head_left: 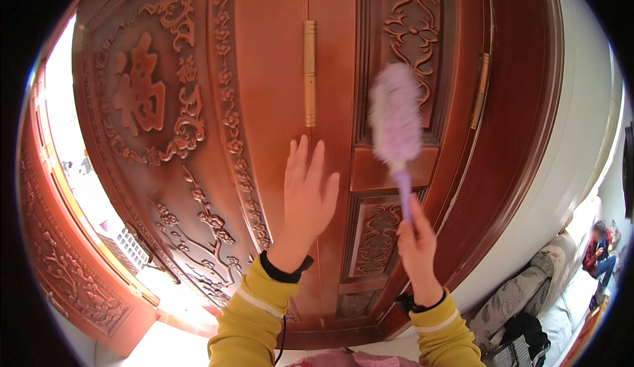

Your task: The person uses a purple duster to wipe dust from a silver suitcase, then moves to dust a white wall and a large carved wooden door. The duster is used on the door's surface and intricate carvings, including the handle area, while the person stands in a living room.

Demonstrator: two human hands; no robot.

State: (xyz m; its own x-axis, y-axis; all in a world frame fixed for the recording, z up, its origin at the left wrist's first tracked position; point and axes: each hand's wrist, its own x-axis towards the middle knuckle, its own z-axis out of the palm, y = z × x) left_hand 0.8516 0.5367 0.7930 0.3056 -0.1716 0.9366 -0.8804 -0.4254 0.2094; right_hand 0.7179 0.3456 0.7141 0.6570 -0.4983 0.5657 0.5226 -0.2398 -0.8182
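Duster [397, 112] is the main thing here, lilac and fluffy, in front of the narrower carved section on the right side of a big reddish-brown door [271, 56]. The right hand [417, 243] has its grip wrapped around the purple handle [403, 188], down at the lower end, so the fluffy head sits straight up past the fingers. Long axis runs close to upright, with the top leaning a touch left. Head's kinda blurry, so can't tell if the fibers actually touch the wood. Right hand is obviously the nearer one; the left hand [309, 192] is off to the lower left of the fluff, holding nothing, fingers stretched upward and thumb apart, just below a brass-colored hinge [310, 74]. Can't tell if that palm is on the door or slightly off it. Another hinge [481, 93] is to the duster's right. Further out, a carved panel [142, 93] covers the left side, then way over at lower right there's a gray patterned sofa [522, 284] and somebody sitting in the background [598, 251].
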